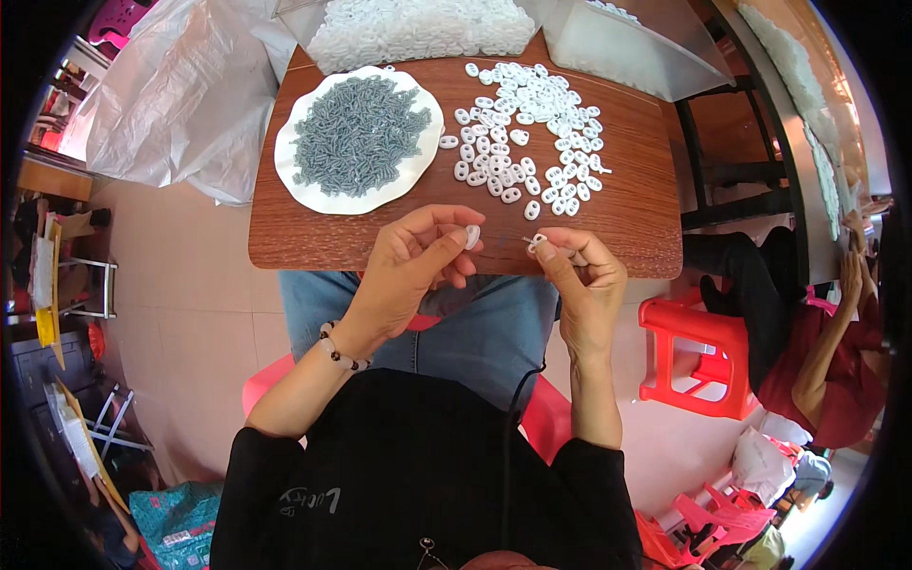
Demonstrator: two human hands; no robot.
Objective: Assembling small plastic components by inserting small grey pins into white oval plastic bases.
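left hand (410, 261) pinches a white oval piece (472, 237); right hand (581, 280) pinches a small white piece (538, 240).

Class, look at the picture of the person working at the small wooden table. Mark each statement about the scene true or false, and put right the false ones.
1. The left hand pinches a small white piece between its fingertips. True.
2. The grey pieces lie straight on the bare table. False: they are heaped on a white plate.
3. Loose white rings are spread on the table to the right of the plate. True.
4. The right hand rests flat and empty on the table. False: it is raised at the table's near edge and pinches a small white part.
5. A bead bracelet sits on the right wrist. False: it is on the left wrist.
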